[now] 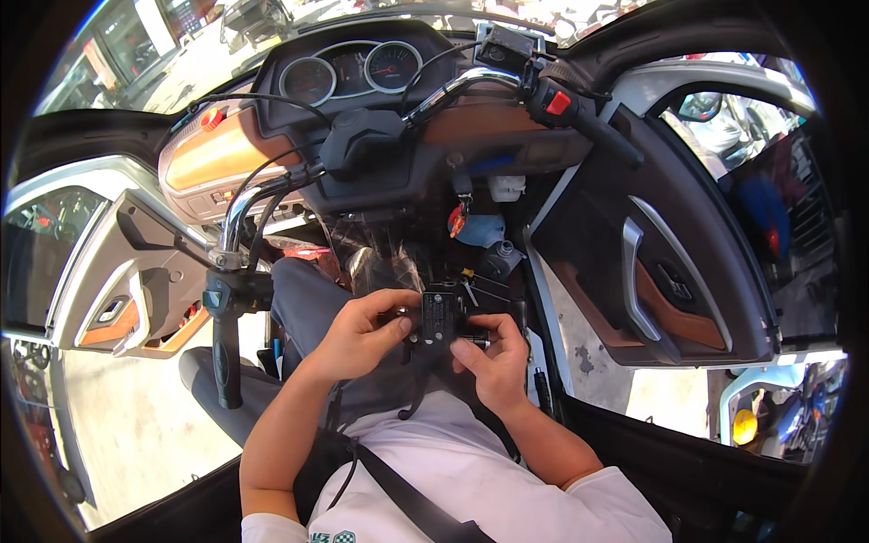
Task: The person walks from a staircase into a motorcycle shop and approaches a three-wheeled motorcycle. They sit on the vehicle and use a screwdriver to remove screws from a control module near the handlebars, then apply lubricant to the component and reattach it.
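In front of my lap, my left hand (365, 337) and my right hand (496, 356) hold a small black rectangular box (440, 319) between them. Its flat top bears pale lettering and screw heads, much like a brake-fluid reservoir. The left thumb and fingers pinch a small part at its left side. On the other side, the right thumb and fingers close on its right end, where a bit of metal shows. A dark strap or cord hangs just below the box.
A chrome handlebar (462, 90) spans the cabin ahead, with a black left grip (227, 366) and a right grip (608, 138). Beyond it is the instrument cluster (351, 72). Keys (459, 217) hang from the dash. The left door (136, 271) and right door (652, 262) stand swung outward.
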